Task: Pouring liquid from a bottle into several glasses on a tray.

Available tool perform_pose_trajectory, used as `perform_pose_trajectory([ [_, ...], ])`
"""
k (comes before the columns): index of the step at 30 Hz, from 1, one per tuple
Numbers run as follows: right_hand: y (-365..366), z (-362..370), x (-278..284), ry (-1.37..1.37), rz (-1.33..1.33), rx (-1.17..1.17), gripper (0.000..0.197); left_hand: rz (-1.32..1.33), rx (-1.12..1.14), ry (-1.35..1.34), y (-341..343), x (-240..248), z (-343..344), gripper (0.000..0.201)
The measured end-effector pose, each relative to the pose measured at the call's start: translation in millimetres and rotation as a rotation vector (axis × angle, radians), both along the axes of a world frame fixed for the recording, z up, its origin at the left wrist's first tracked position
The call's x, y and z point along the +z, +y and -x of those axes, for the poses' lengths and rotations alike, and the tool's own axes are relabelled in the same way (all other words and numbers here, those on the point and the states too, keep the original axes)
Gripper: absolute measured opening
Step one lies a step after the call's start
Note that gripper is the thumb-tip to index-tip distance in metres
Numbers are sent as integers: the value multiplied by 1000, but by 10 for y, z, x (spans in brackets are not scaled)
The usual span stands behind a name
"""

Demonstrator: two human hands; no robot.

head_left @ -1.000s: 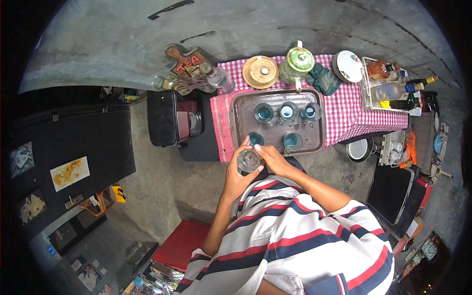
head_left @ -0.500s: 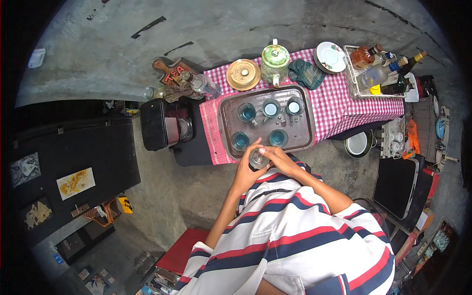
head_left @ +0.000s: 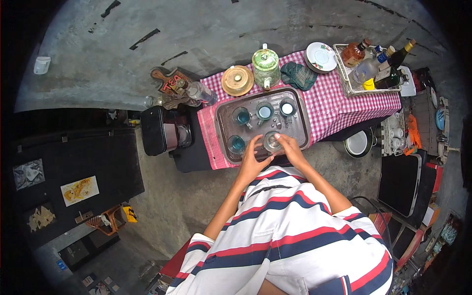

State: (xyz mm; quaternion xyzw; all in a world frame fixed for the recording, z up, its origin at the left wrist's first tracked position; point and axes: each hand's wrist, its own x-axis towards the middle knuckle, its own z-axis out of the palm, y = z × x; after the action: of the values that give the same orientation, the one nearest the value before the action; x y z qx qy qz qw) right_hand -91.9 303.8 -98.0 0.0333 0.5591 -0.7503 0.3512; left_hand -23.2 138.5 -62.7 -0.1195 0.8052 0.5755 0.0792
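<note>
Holding 1 glass [head_left: 272, 141] over tray [head_left: 225, 118]

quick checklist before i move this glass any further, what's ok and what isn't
1. Right hand on the clear glass: ok, its fingers are at the rim.
2. Left hand steadying the glass: cannot tell, it is close beside it but contact is unclear.
3. Four bluish mugs upright on the tray: ok, all four stand.
4. Tray surface dry: cannot tell, shiny spots near the mugs may be droplets.
5. Tray's near edge fully in sight: not ok, the hands hide part of it.
6. Green teapot upright with its lid on: ok, it stands behind the tray.
</note>
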Motion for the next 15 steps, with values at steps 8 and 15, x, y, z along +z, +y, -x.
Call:
perform_pose_trajectory([
  [8, 192, 194, -153, 104, -80, -116, 53, 181, -154, 87, 270, -349, 107, 81],
  [15, 249, 392, -261, 139, -159, -249, 58, 305, -331, 28, 257, -444, 166, 82],
])
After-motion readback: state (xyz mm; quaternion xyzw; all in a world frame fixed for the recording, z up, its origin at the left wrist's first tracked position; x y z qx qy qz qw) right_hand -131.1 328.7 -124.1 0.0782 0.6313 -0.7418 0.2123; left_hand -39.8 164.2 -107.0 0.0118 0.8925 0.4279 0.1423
